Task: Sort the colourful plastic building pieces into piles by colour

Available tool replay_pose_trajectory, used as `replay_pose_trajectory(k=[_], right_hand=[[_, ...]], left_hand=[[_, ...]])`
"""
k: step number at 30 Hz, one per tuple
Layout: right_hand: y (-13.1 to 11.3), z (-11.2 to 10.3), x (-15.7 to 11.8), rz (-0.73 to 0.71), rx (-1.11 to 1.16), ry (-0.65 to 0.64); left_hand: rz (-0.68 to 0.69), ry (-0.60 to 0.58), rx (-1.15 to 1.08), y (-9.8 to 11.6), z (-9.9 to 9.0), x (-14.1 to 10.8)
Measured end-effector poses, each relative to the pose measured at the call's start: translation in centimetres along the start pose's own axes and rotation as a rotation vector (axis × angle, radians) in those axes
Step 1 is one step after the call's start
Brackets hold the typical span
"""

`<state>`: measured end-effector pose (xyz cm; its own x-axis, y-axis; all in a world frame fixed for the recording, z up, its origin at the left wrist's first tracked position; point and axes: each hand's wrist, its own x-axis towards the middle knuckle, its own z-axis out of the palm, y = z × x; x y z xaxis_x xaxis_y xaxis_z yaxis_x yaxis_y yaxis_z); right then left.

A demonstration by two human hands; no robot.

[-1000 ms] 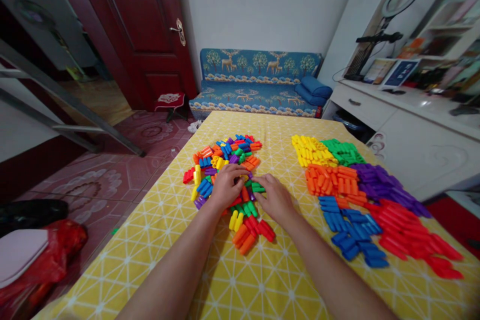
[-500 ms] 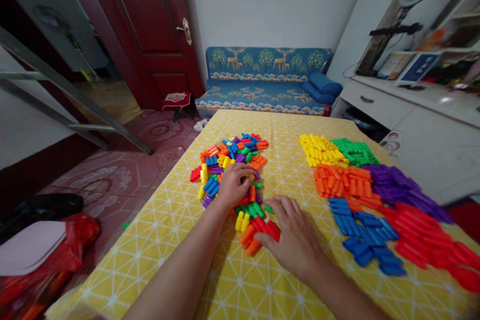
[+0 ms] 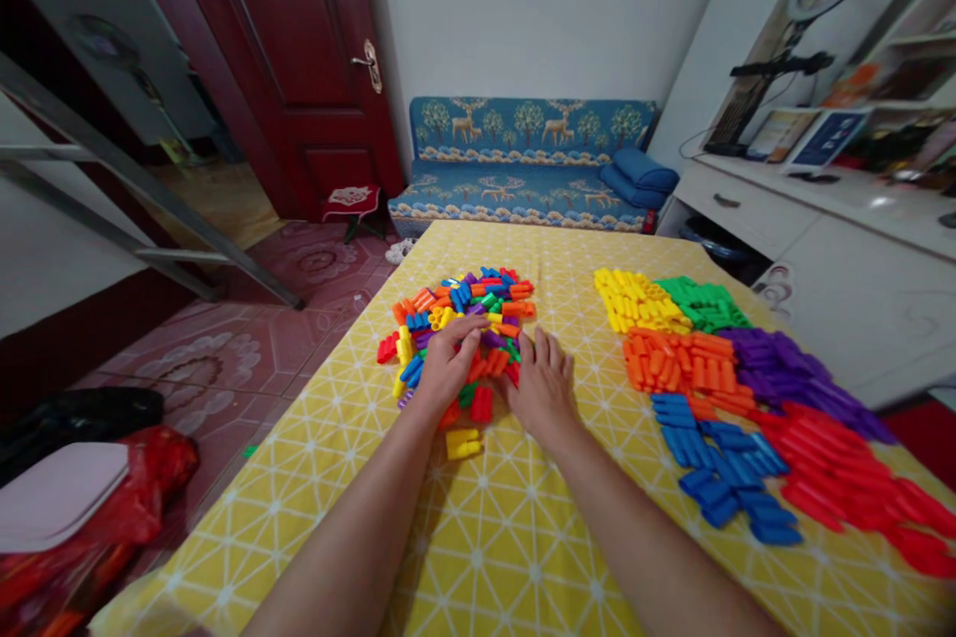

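Note:
A heap of mixed plastic toy building blocks [image 3: 461,297], tube-shaped and joined in small groups, lies on the yellow patterned tablecloth [image 3: 523,528]. My left hand [image 3: 446,366] rests over the heap's near left part, its fingers stretched out to the right above the blocks. At the heap's right edge is my right hand [image 3: 544,386], fingers apart and touching or close beside the blocks. Between the hands show orange blocks [image 3: 493,361] and a red block [image 3: 482,405]. A yellow block [image 3: 464,443] sits nearest me. Any block under my palms is hidden.
On the right, blocks lie grouped by colour: yellow [image 3: 640,301], green [image 3: 702,304], orange [image 3: 683,363], purple [image 3: 796,378], blue [image 3: 721,468] and red [image 3: 851,468]. Beyond the table stands a blue patterned sofa [image 3: 523,181]; a white cabinet [image 3: 843,269] is at right.
My right hand has moved forward and left, up to the heap's edge. The left hand has shifted slightly left. Blocks at the near end, formerly red, green and orange, have been pushed into the heap.

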<state>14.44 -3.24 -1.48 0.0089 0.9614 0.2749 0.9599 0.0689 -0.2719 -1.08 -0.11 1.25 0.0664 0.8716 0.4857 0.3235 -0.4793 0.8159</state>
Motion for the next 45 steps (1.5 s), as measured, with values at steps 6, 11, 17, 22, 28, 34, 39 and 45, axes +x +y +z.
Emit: replay_pose_trajectory(k=[6,11,17,22,28,34,39,45], right_hand=[[1.5,1.7,0.8,-0.038,0.334,0.254],[2.2,1.7,1.0,-0.029,0.556,0.378],[2.0,1.3,1.0,-0.041,0.499,0.344],[2.3,1.7,1.0,-0.048,0.483,0.336],[1.9,1.0,0.5,-0.121,0.689,0.433],[1.4,-0.2,0.2,-0.08,0.717,0.406],[1.5,0.0,0.3,0.053,0.758,0.421],[2.0,-1.8,-0.5,0.132,0.868,0.451]], left_hand=[[-0.043,0.063,0.567,3.1,-5.5,0.7],[-0.369,-0.381,0.947,3.7,-9.1,0.0],[-0.404,-0.455,1.008,3.8,-7.7,-0.5],[-0.304,-0.03,0.637,3.8,-6.1,1.4],[-0.245,-0.085,-0.087,0.6,1.0,1.9],[-0.104,-0.199,-0.137,-0.5,3.6,-0.1],[0.019,-0.154,0.068,0.1,3.3,-0.3],[0.091,-0.206,0.199,-0.2,3.2,-0.2]])
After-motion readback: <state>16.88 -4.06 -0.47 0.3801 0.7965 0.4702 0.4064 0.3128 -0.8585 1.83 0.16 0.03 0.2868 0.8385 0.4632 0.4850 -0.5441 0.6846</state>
